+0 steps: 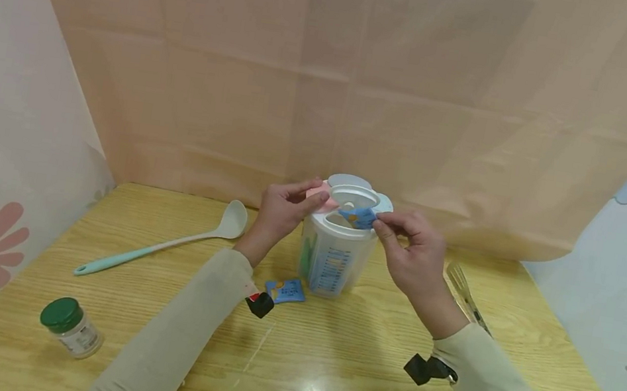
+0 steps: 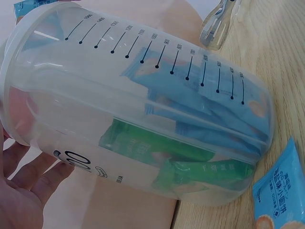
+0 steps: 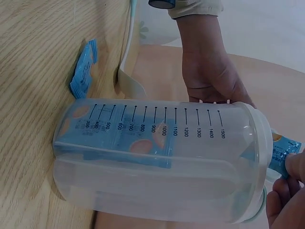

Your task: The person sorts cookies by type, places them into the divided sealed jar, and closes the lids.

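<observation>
- Clear plastic measuring container with printed scale marks (image 1: 336, 259) stands upright on the pale wood-grain worktop (image 1: 325, 371), centre of the head view, just above mid-frame.
- Its white flip lid (image 1: 354, 196) is open; a pink piece sits at the lid's left edge, hard to tell what it is.
- Left hand (image 1: 283, 210): fingers resting on the lid rim at the container's upper left, thumb and fingers only loosely bent, pinching nothing I can see.
- Right hand (image 1: 414, 253): thumb and forefinger pinch a small blue foil sachet (image 1: 360, 217) right at the container mouth.
- Inside the container, left wrist view: several blue sachets (image 2: 200, 102) and green sachets (image 2: 157, 152), stacked against the wall.
- One more blue sachet on the worktop (image 1: 285, 290), just beside the container base, lower left of it.
- Mint-green silicone ladle (image 1: 162, 242) lies left of centre, well apart from the hands.
- Green-capped small glass jar (image 1: 70, 326) lies tilted at lower left.
- Clear plastic tongs (image 1: 465, 293) lie right of the container, partly behind the right wrist.
</observation>
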